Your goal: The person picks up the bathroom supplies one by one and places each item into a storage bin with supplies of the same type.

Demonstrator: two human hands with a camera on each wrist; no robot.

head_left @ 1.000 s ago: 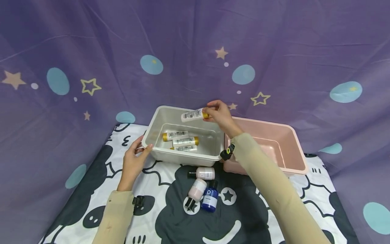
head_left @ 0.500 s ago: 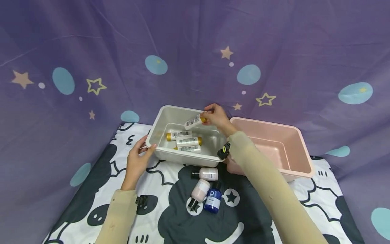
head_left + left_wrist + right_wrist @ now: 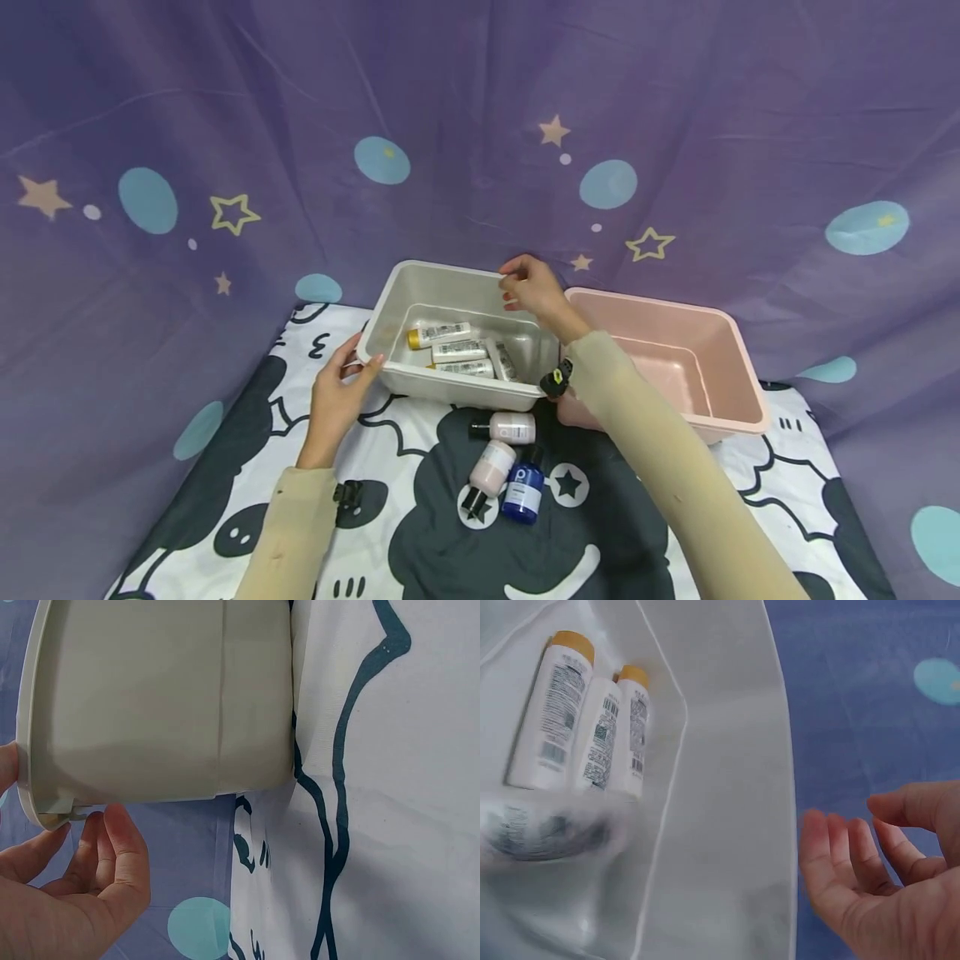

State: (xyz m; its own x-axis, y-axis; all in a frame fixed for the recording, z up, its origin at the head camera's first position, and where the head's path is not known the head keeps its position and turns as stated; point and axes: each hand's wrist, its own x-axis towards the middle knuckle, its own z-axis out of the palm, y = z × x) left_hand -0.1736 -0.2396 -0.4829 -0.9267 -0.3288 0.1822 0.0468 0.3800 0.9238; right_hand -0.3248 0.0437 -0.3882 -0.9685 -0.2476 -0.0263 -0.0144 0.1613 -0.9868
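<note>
My left hand (image 3: pixel 339 406) grips the near left corner of a pale grey plastic bin (image 3: pixel 457 389), thumb on the rim; the left wrist view shows the fingers under the edge of the bin wall (image 3: pixel 150 697). Inside lie several white bottles with yellow caps, among them a bottle (image 3: pixel 438 335) at the back. Another white bottle (image 3: pixel 501 360) lies at an angle on their right, and this bottle (image 3: pixel 547 829) is blurred in the right wrist view. Over the bin's far right rim, my right hand (image 3: pixel 534 290) holds nothing, its fingers (image 3: pixel 821 855) loosely bent.
A pink bin (image 3: pixel 727 375) stands against the grey bin's right side. In front lie two pale pink bottles with black caps, one bottle (image 3: pixel 512 428) sideways, the other bottle (image 3: pixel 492 468) slanted, beside a blue bottle (image 3: pixel 523 492). A purple curtain (image 3: pixel 465 100) hangs behind.
The white bottle pinched in my right hand has been let go and now lies in the grey bin beside the others. My left hand keeps its grip on the corner.
</note>
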